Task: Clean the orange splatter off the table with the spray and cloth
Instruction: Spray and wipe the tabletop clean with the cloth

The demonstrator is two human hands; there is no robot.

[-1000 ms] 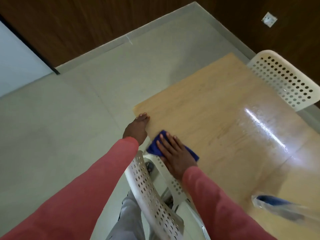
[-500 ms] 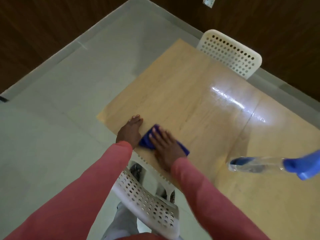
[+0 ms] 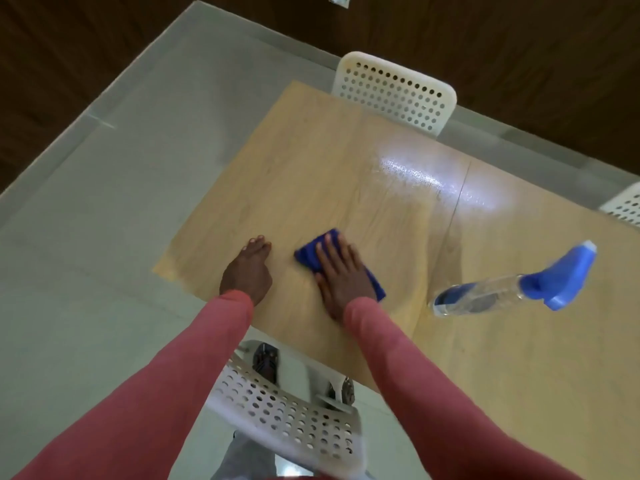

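My right hand (image 3: 341, 275) lies flat on a blue cloth (image 3: 309, 252), pressing it onto the light wooden table (image 3: 311, 174) near its front left corner. Beside it, my left hand (image 3: 247, 271) rests on the tabletop with fingers together and holds nothing. A clear spray bottle (image 3: 485, 297) with a blue trigger head stands on the table to the right of the cloth. I cannot make out any orange splatter on the wood.
A white perforated chair (image 3: 294, 410) stands between me and the table's near edge. Another white chair (image 3: 394, 93) is at the far side, and a third chair (image 3: 623, 206) shows at the right edge. Grey floor lies to the left.
My right hand has slid the cloth rightward, away from my left hand and the table's near edge. The view has swung so that more of the table and the spray bottle show.
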